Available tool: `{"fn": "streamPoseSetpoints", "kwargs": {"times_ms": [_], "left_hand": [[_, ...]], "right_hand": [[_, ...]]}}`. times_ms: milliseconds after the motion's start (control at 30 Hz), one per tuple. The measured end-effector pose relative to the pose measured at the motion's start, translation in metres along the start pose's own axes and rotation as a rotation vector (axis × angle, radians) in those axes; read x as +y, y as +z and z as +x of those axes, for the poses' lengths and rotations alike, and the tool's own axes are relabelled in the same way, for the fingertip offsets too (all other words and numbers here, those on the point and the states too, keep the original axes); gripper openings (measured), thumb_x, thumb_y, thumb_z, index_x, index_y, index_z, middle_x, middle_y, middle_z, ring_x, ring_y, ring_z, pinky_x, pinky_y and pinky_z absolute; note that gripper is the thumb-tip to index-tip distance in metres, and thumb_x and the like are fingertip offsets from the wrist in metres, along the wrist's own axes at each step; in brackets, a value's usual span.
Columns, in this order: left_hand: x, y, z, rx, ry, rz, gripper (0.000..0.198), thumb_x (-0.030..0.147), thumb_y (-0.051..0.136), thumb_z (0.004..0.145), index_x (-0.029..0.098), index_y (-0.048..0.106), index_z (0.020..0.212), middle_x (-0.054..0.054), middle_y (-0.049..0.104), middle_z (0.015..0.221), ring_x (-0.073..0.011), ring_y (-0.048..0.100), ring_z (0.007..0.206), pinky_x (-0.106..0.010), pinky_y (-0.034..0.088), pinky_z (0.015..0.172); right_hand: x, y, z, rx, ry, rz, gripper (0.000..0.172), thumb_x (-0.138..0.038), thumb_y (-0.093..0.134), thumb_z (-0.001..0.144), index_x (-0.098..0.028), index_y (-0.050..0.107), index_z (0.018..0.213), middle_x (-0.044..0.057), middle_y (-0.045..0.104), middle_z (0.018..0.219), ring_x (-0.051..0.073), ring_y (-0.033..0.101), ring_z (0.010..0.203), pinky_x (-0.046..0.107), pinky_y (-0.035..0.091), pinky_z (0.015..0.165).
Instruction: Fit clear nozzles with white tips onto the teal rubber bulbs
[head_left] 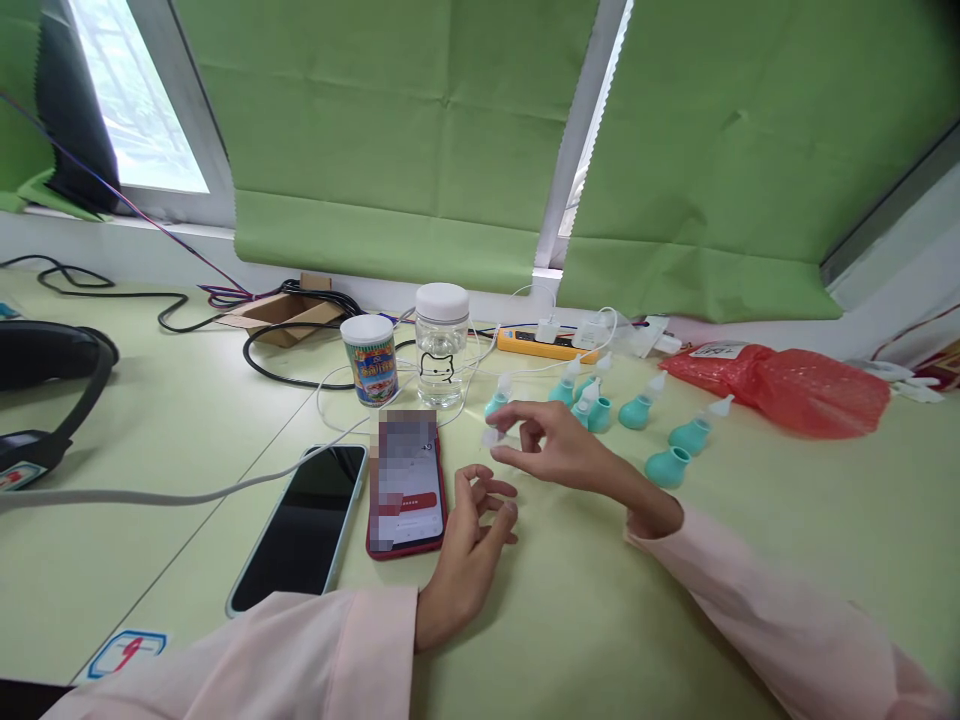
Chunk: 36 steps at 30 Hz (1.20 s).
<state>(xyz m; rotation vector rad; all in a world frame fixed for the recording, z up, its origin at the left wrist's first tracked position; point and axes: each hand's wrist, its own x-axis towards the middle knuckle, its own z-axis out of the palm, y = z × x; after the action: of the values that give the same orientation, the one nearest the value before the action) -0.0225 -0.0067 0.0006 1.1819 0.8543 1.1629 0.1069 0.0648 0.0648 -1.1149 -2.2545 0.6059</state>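
Note:
My right hand [551, 443] hovers over the pale green table [615, 620] and pinches a small clear plastic tip [491, 436] between thumb and fingers. Just behind it stand several teal rubber bulbs with clear nozzles [667, 465]. My left hand [471, 545] rests on the table beside a red phone [406, 483], its fingers loosely curled with nothing visible in them. Both arms wear pink sleeves.
A dark phone [304, 525] on a white cable lies left of the red one. Behind stand a printed cup [370, 358] and a clear jar with a white lid [442, 343]. A yellow power strip [547, 345], a red plastic bag [787, 385], black cables and a headset [45, 390] lie around.

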Motion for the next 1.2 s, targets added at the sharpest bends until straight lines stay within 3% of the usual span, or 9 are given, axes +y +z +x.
{"fn": "streamPoseSetpoints", "kwargs": {"times_ms": [100, 233, 333, 467, 567, 633, 767, 1033, 1200], "left_hand": [[0.001, 0.001, 0.001, -0.026, -0.004, -0.045, 0.037, 0.023, 0.046, 0.082, 0.027, 0.025, 0.112, -0.004, 0.048, 0.099, -0.0142, 0.05, 0.085, -0.03, 0.046, 0.072], [0.003, 0.002, 0.004, -0.111, -0.004, -0.018, 0.018, 0.025, 0.046, 0.082, 0.021, 0.04, 0.099, -0.004, 0.054, 0.088, -0.0142, 0.053, 0.077, -0.028, 0.047, 0.064], [0.003, 0.002, 0.005, -0.095, -0.002, 0.002, 0.012, 0.026, 0.048, 0.081, 0.018, 0.044, 0.09, -0.003, 0.057, 0.079, -0.0132, 0.054, 0.07, -0.028, 0.047, 0.063], [-0.001, 0.002, 0.005, -0.057, -0.05, 0.037, 0.016, 0.026, 0.054, 0.077, 0.019, 0.044, 0.087, 0.002, 0.055, 0.066, -0.0114, 0.053, 0.059, -0.026, 0.046, 0.06], [-0.002, 0.002, 0.005, -0.069, -0.067, 0.064, 0.017, 0.026, 0.057, 0.075, 0.018, 0.044, 0.082, 0.002, 0.055, 0.063, -0.0115, 0.054, 0.057, -0.025, 0.044, 0.056], [-0.002, 0.002, 0.005, -0.077, -0.075, 0.071, 0.017, 0.026, 0.058, 0.074, 0.018, 0.045, 0.081, 0.002, 0.055, 0.062, -0.012, 0.054, 0.057, -0.024, 0.044, 0.055], [-0.003, 0.001, 0.007, -0.067, -0.088, 0.054, 0.02, 0.027, 0.061, 0.071, 0.017, 0.047, 0.081, 0.002, 0.056, 0.061, -0.0125, 0.055, 0.057, -0.024, 0.044, 0.054], [-0.001, 0.002, 0.011, 0.008, -0.145, -0.015, 0.028, 0.028, 0.064, 0.067, 0.012, 0.056, 0.088, -0.001, 0.059, 0.062, -0.0136, 0.056, 0.06, -0.028, 0.046, 0.062], [-0.001, 0.002, 0.01, -0.028, -0.14, -0.05, 0.027, 0.03, 0.062, 0.07, 0.012, 0.059, 0.091, -0.006, 0.064, 0.075, -0.0163, 0.058, 0.07, -0.03, 0.047, 0.068]], "right_hand": [[-0.001, -0.01, -0.013, -0.233, 0.111, 0.21, 0.021, -0.03, 0.06, 0.068, -0.017, 0.05, 0.081, -0.001, 0.059, 0.068, 0.006, 0.047, 0.047, 0.017, 0.036, 0.042], [0.008, -0.008, -0.017, -0.44, 0.256, 0.385, 0.024, -0.038, 0.058, 0.07, -0.017, 0.048, 0.075, -0.002, 0.057, 0.057, 0.008, 0.051, 0.047, 0.017, 0.036, 0.041], [0.016, -0.003, -0.009, -0.346, 0.269, 0.293, 0.03, -0.043, 0.055, 0.071, -0.015, 0.053, 0.082, -0.001, 0.058, 0.056, 0.009, 0.05, 0.044, 0.018, 0.036, 0.041], [0.025, 0.007, 0.004, -0.115, 0.127, -0.106, 0.021, -0.03, 0.055, 0.071, -0.014, 0.062, 0.082, 0.002, 0.062, 0.062, 0.01, 0.052, 0.05, 0.02, 0.037, 0.047], [0.033, 0.018, 0.009, -0.115, 0.055, -0.237, 0.014, -0.018, 0.059, 0.063, -0.015, 0.066, 0.075, 0.002, 0.063, 0.062, 0.012, 0.053, 0.056, 0.022, 0.035, 0.051], [0.037, 0.025, 0.01, -0.129, 0.036, -0.254, 0.009, -0.012, 0.057, 0.061, -0.015, 0.065, 0.063, 0.002, 0.061, 0.056, 0.012, 0.051, 0.054, 0.022, 0.032, 0.05], [0.037, 0.025, 0.01, -0.143, 0.011, -0.256, 0.019, -0.007, 0.05, 0.063, -0.015, 0.06, 0.049, 0.0, 0.056, 0.048, 0.009, 0.045, 0.045, 0.022, 0.028, 0.046], [0.006, -0.019, -0.026, -0.155, -0.012, -0.016, 0.012, -0.022, 0.054, 0.072, -0.017, 0.064, 0.07, 0.0, 0.06, 0.058, 0.009, 0.049, 0.05, 0.019, 0.038, 0.045], [0.005, -0.013, -0.053, 0.023, -0.136, -0.04, 0.01, -0.021, 0.054, 0.074, -0.019, 0.063, 0.078, 0.001, 0.06, 0.066, 0.009, 0.051, 0.053, 0.021, 0.043, 0.05]]}}
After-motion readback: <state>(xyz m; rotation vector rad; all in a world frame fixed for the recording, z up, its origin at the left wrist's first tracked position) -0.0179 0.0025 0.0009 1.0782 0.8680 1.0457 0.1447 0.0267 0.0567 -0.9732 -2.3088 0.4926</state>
